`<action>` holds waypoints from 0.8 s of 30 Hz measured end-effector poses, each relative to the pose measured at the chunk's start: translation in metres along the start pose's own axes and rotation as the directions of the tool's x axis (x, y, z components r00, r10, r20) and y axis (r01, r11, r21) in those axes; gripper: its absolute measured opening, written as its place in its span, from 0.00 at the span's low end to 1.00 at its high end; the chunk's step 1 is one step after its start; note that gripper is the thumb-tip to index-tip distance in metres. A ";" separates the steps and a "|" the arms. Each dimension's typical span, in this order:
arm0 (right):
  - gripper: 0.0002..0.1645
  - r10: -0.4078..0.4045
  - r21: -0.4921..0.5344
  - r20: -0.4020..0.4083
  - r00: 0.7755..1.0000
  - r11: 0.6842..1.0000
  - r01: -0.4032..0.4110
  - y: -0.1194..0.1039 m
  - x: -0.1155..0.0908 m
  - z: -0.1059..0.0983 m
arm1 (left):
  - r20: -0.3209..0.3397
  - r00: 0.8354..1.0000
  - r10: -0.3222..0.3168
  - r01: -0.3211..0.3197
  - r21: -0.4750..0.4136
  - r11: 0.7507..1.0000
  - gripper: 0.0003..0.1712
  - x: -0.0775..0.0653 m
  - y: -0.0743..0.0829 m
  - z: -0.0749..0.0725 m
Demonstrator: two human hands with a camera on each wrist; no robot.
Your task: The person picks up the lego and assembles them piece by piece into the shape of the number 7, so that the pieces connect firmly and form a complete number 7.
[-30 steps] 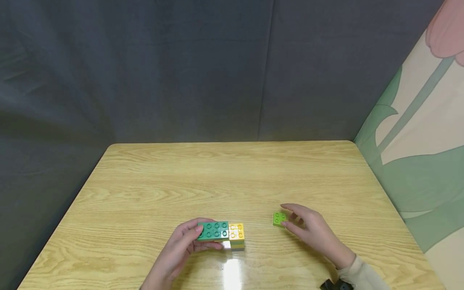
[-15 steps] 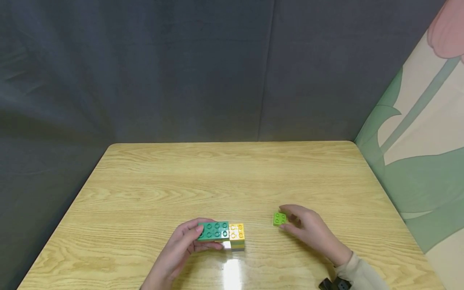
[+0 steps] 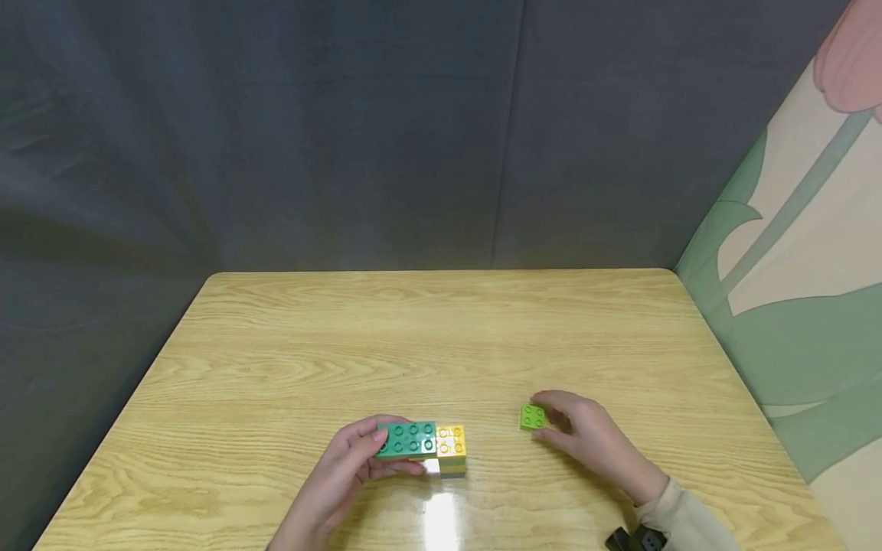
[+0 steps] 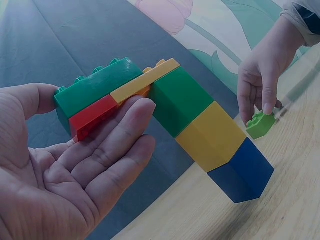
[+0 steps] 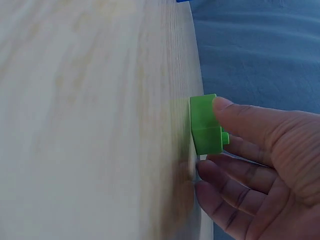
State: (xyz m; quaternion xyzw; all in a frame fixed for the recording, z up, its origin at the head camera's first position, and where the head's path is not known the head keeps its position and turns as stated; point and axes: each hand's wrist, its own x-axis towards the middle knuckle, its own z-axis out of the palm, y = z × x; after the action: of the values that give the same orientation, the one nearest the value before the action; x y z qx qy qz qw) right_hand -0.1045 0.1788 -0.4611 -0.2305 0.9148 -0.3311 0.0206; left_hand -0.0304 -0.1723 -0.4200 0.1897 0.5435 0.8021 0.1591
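Observation:
My left hand [image 3: 349,467] grips a built piece of toy building bricks by its green brick [image 3: 406,439]. In the left wrist view, a red brick [image 4: 93,116] and a thin yellow plate [image 4: 145,80] sit under that green brick. From the plate's far end hangs a column of a green brick [image 4: 182,99], a yellow brick [image 4: 212,137] and a blue brick [image 4: 242,171]. To the right, my right hand [image 3: 586,430] pinches a small light green brick [image 3: 532,416], studs up on the table, thumb on its near side and forefinger on the far side.
The wooden table [image 3: 331,344] ends at a dark curtain [image 3: 358,138] behind. On the right hangs a flower-patterned cloth [image 3: 813,321]. A black device [image 3: 637,539] sits by the right sleeve at the front edge.
My right thumb and forefinger have moved slightly left and closed in around the light green brick. My left hand and the built piece have stayed in place.

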 end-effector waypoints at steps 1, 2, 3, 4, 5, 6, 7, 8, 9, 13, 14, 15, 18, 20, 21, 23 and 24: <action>0.25 0.007 -0.001 0.005 1.000 1.000 -0.007 0.000 0.000 0.000 | 0.002 1.000 0.002 -0.002 -0.001 1.000 0.20 0.000 0.000 0.000; 0.25 0.013 -0.001 0.010 1.000 1.000 -0.013 0.000 0.000 0.000 | 0.004 1.000 0.004 -0.004 -0.002 1.000 0.21 0.000 0.000 0.000; 0.25 0.018 -0.003 0.013 1.000 1.000 -0.018 0.000 0.001 0.000 | 0.006 1.000 0.006 -0.006 -0.003 1.000 0.21 0.000 0.000 0.000; 0.25 0.021 -0.006 0.015 1.000 1.000 -0.021 0.000 0.001 0.001 | 0.008 1.000 0.008 -0.008 -0.004 1.000 0.21 0.000 0.000 0.000; 0.25 0.024 -0.007 0.016 1.000 1.000 -0.024 0.000 0.001 0.001 | 0.008 1.000 0.009 -0.009 -0.004 1.000 0.21 0.000 0.000 0.000; 0.25 0.025 -0.010 0.018 1.000 1.000 -0.025 0.000 0.001 0.001 | 0.009 1.000 0.010 -0.010 -0.005 1.000 0.21 0.000 -0.001 0.000; 0.25 0.025 -0.012 0.018 1.000 1.000 -0.025 0.000 0.001 0.001 | 0.008 1.000 0.009 -0.009 -0.005 1.000 0.21 0.000 -0.001 0.000; 0.25 0.024 -0.016 0.016 1.000 1.000 -0.024 0.000 0.001 0.001 | 0.007 1.000 0.008 -0.008 -0.006 1.000 0.21 0.000 -0.001 0.000; 0.24 0.023 -0.018 0.015 1.000 1.000 -0.023 0.000 0.001 0.001 | 0.005 1.000 0.007 -0.007 -0.006 1.000 0.21 0.000 -0.001 -0.001; 0.24 0.021 -0.022 0.013 1.000 1.000 -0.021 0.001 0.001 0.002 | -0.003 1.000 0.001 -0.001 -0.003 1.000 0.20 -0.001 0.000 0.000; 0.24 0.020 -0.022 0.013 1.000 1.000 -0.020 0.001 0.001 0.002 | -0.004 1.000 0.000 0.000 -0.003 1.000 0.20 -0.001 0.000 0.000; 0.24 0.019 -0.020 0.012 1.000 1.000 -0.019 0.001 0.001 0.002 | -0.004 1.000 0.000 0.000 -0.002 1.000 0.20 -0.001 0.000 0.000; 0.24 0.014 -0.015 0.006 1.000 1.000 -0.014 0.001 0.001 0.002 | -0.005 1.000 -0.001 0.001 -0.001 1.000 0.20 -0.001 0.000 0.000; 0.23 0.012 -0.009 0.002 1.000 1.000 -0.011 0.001 0.001 0.002 | -0.003 1.000 0.000 0.000 -0.002 1.000 0.20 -0.001 0.000 0.000; 0.23 0.012 -0.004 -0.001 1.000 1.000 -0.012 0.000 0.001 0.001 | -0.002 1.000 0.001 -0.001 -0.001 1.000 0.20 -0.001 -0.001 0.000; 0.23 0.016 0.004 -0.004 1.000 1.000 -0.016 -0.001 0.001 0.001 | 0.001 1.000 0.003 -0.003 -0.001 1.000 0.20 -0.001 -0.001 0.000; 0.22 0.020 0.008 -0.006 1.000 1.000 -0.020 -0.001 0.001 0.001 | 0.002 1.000 0.004 -0.004 0.000 1.000 0.20 -0.001 -0.001 0.000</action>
State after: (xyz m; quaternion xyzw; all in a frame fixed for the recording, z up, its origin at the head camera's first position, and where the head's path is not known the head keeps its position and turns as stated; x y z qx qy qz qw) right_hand -0.1047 0.1771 -0.4609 -0.2204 0.9157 -0.3353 0.0222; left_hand -0.0298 -0.1727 -0.4209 0.1916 0.5429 0.8023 0.1580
